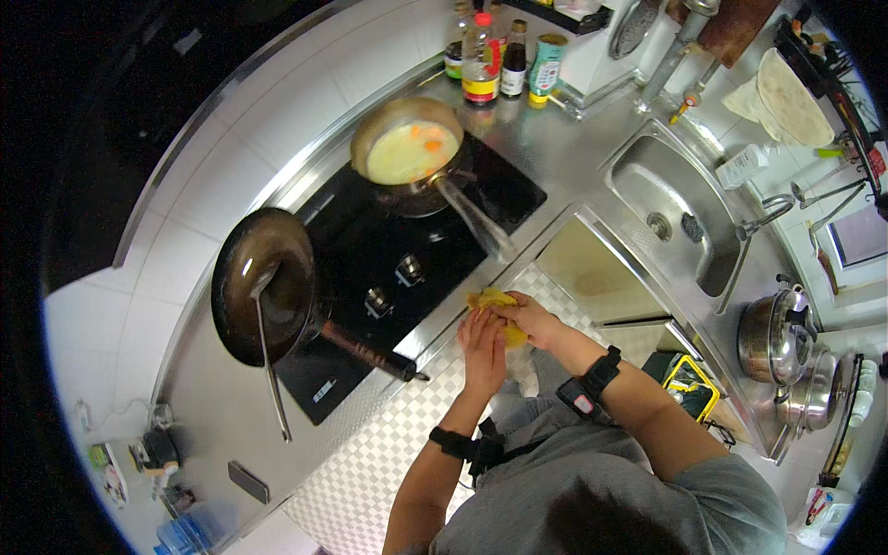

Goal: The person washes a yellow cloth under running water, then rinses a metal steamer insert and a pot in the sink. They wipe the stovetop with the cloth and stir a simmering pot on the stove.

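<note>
A crumpled yellow cloth (515, 336) is between my hands, in front of the steel counter's edge. My right hand (538, 320) grips it from the right. From the left, my left hand (483, 347) presses on it with fingers laid along the cloth. Beyond them on the black gas hob (451, 250) stands a pan (364, 149) holding a pale yellow liquid with orange pieces (433, 146). Its metal handle (479, 218) points towards my hands. A dark wok (232, 305) on the left burner has a metal ladle (267, 361) resting in it.
The wok's handle (368, 352) juts past the hob's front edge. Sauce bottles (481, 66) line the back wall. To the right are a steel sink (645, 180) with a scouring pad (692, 227) and a lidded pot (760, 340). A phone (248, 481) lies on the left counter.
</note>
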Action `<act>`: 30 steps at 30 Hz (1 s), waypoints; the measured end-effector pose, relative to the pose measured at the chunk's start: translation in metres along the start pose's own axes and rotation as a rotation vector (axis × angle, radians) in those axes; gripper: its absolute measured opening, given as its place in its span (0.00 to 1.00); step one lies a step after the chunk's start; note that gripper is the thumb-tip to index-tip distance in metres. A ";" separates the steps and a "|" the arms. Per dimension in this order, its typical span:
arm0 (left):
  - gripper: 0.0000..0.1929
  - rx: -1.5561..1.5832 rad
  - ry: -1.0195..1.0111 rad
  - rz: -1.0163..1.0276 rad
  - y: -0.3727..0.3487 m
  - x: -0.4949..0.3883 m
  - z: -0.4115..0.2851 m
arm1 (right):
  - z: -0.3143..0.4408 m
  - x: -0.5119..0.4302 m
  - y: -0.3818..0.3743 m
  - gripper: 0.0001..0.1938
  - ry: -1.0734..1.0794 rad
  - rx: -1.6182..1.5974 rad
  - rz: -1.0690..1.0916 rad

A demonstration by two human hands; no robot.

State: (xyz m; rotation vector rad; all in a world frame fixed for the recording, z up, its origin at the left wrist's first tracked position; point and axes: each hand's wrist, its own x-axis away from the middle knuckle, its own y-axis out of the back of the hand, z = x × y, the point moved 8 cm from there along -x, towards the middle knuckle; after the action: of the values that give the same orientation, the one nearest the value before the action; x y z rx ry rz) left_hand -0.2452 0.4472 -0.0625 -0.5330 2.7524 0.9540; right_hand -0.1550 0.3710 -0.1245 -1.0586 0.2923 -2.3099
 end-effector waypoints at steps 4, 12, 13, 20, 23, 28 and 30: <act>0.23 0.114 0.071 0.040 -0.006 -0.016 -0.013 | 0.090 0.007 0.074 0.21 0.313 0.131 -0.236; 0.21 -0.069 0.435 -0.018 -0.008 0.006 0.039 | 0.351 -0.004 0.275 0.17 0.636 -0.077 -0.358; 0.21 -0.109 0.485 -0.005 -0.013 0.009 0.036 | 0.372 -0.018 0.302 0.19 0.639 -0.081 -0.387; 0.22 -0.256 0.685 -0.089 -0.028 -0.007 -0.012 | 0.453 -0.181 0.417 0.33 0.494 1.292 -1.065; 0.22 -0.339 0.800 -0.215 -0.021 0.016 -0.029 | 0.431 -0.239 0.431 0.34 0.325 1.299 -0.909; 0.20 -0.239 1.011 -0.428 -0.037 0.078 -0.037 | 0.346 -0.221 0.315 0.34 0.786 1.301 -0.589; 0.20 -0.259 1.044 -0.346 -0.053 0.092 -0.037 | 0.306 -0.218 0.238 0.31 0.902 1.589 -0.302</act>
State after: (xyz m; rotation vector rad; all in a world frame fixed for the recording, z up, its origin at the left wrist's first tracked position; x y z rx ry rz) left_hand -0.3110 0.3605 -0.0891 -1.9499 3.1233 1.1580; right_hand 0.2856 0.3173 -0.1575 0.7511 -1.2463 -2.0991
